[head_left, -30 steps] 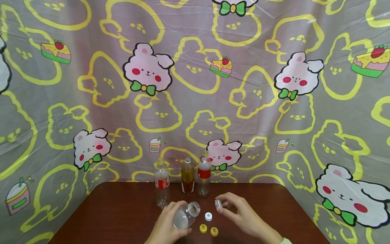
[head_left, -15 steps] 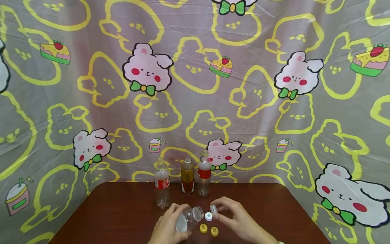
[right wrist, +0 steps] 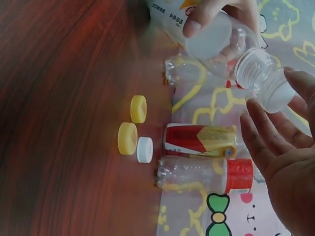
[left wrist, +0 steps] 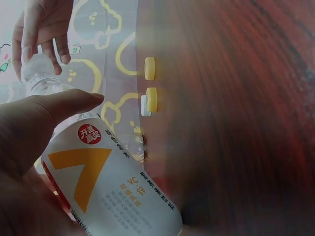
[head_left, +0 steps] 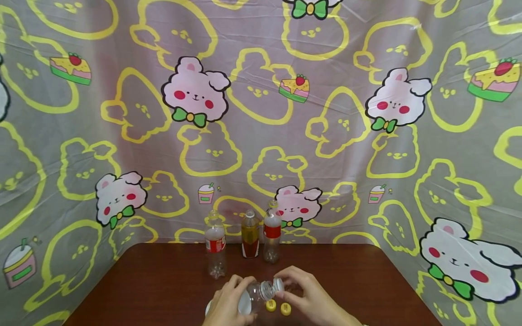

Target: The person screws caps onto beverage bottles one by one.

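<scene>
My left hand (head_left: 230, 302) grips a clear plastic bottle (left wrist: 115, 182) round its body. The bottle has a white label with an orange mark and is tilted, its open neck (right wrist: 253, 69) pointing toward my right hand (head_left: 306, 296). Between thumb and fingers, my right hand pinches a translucent cap (right wrist: 277, 92) right at the bottle's mouth. Two yellow caps (head_left: 271, 305) lie on the table below the hands. Beside them in the right wrist view is a white cap (right wrist: 144, 150), which is hidden in the head view.
Toward the back of the dark red-brown table (head_left: 163, 280) stand three uncapped bottles: a clear one with a red label (head_left: 215, 244), an amber and red one (head_left: 250, 235), and another clear one with a red band (head_left: 272, 231). A patterned curtain (head_left: 253, 136) encloses the table.
My right hand has moved left with the cap, and the bottle has shifted slightly right and tilted further, so cap and mouth now meet. The white cap has become covered in the head view.
</scene>
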A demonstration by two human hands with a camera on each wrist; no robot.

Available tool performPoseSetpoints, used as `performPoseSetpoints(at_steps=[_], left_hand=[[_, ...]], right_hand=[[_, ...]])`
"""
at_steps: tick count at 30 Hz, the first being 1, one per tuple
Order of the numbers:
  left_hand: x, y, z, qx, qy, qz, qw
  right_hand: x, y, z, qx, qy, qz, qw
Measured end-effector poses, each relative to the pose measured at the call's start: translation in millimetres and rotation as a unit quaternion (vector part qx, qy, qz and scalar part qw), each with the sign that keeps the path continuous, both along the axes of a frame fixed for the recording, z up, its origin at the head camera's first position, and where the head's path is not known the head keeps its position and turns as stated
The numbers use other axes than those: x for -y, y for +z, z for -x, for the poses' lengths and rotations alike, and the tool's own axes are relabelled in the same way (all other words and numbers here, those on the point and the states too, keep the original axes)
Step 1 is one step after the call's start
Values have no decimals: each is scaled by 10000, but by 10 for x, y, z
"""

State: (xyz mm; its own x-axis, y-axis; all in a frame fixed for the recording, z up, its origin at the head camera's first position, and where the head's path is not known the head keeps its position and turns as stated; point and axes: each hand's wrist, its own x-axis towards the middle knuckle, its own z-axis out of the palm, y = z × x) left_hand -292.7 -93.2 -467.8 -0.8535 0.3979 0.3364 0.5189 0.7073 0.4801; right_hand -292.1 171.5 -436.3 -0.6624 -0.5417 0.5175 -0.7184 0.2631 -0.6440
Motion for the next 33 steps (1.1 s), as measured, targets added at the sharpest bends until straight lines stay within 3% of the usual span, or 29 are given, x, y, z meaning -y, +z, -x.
performPoseSetpoints(at_steps=[11, 29, 33], left_hand=[[-32, -62, 10, 99, -157, -134, 9997], [-38, -72, 13, -16, -179, -103, 9998], [-36, -71, 13, 12, -213, -96, 9997]], right_hand=[[74, -63, 9, -438, 207, 14, 9988], [94, -99, 20, -143, 177, -174, 9996], [103, -84, 31, 47, -27, -297, 9995]])
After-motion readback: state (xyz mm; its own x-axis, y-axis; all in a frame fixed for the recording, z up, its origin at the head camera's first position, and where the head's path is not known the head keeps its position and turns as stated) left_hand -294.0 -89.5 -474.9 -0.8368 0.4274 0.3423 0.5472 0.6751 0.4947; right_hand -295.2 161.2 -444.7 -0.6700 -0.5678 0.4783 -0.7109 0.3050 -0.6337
